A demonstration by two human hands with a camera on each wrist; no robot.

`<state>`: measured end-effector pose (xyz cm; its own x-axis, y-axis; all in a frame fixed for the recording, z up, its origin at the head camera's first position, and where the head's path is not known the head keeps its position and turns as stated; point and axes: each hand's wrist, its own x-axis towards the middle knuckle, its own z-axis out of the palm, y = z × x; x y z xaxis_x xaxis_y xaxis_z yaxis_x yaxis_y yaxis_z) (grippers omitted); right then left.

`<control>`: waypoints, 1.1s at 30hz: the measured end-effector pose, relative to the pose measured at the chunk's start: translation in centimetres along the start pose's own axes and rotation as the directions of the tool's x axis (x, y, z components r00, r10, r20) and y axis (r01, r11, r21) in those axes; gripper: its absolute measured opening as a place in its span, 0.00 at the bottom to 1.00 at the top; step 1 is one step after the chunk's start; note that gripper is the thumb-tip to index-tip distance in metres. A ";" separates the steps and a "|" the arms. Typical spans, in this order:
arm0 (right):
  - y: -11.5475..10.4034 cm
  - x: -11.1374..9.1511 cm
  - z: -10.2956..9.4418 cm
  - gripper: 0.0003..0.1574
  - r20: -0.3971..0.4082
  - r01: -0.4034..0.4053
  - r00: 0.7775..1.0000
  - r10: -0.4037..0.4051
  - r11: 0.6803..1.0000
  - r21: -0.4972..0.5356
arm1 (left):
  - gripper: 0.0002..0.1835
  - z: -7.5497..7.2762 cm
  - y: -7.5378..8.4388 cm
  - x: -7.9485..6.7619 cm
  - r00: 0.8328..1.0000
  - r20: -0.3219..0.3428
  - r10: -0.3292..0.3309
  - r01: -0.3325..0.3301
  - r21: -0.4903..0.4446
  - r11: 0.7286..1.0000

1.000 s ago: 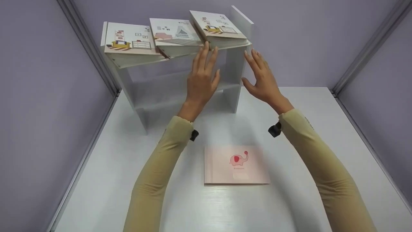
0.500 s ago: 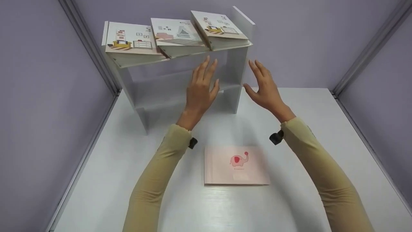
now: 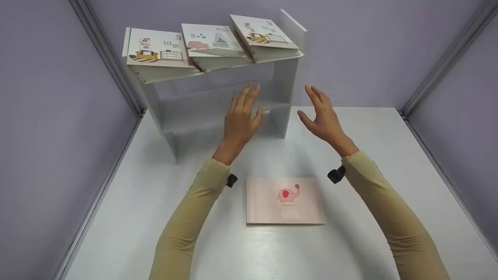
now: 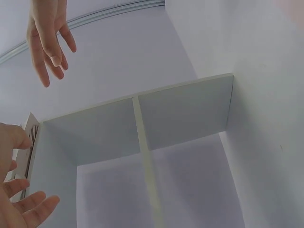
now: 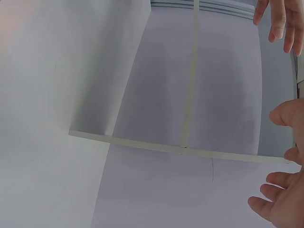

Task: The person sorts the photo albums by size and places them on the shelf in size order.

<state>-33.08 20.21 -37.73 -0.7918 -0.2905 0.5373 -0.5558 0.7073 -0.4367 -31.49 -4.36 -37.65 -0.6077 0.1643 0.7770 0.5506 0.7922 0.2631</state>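
Note:
My left hand (image 3: 239, 120) hovers in front of the white shelf unit (image 3: 155, 105), palm down with fingers extended and nothing in them. Beside the unit's right side panel, my right hand (image 3: 325, 116) is also raised, fingers loosely straight and thumb apart. Three thick white illustrated books lie side by side on the unit's top: a left book (image 3: 159, 48), a middle book (image 3: 214, 41) and a right book (image 3: 264, 33). Below both hands, a pink book (image 3: 286, 210) with an elephant on its cover lies flat on the table. The left wrist view shows both hands apart from the shelf.
The white table (image 3: 116, 217) carries the shelf unit at its back left. Lilac walls (image 3: 362, 58) enclose the table at the back and on both sides. A middle shelf board (image 4: 147, 166) divides the unit.
Both hands have drawn back from the front edge of the right book, down toward me, and spread slightly apart. The books and the shelf unit stay where they were.

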 end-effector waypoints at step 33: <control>1.3 -2.4 1.3 0.40 0.014 -0.006 1.000 0.007 0.999 -0.047 | 0.26 1.1 -1.2 -3.0 0.998 0.068 -0.016 0.015 0.014 1.000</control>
<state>-32.21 21.04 -40.52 -0.7992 -0.2947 0.5238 -0.5383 0.7387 -0.4057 -30.92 -5.17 -40.95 -0.6539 0.1916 0.7319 0.5334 0.8028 0.2664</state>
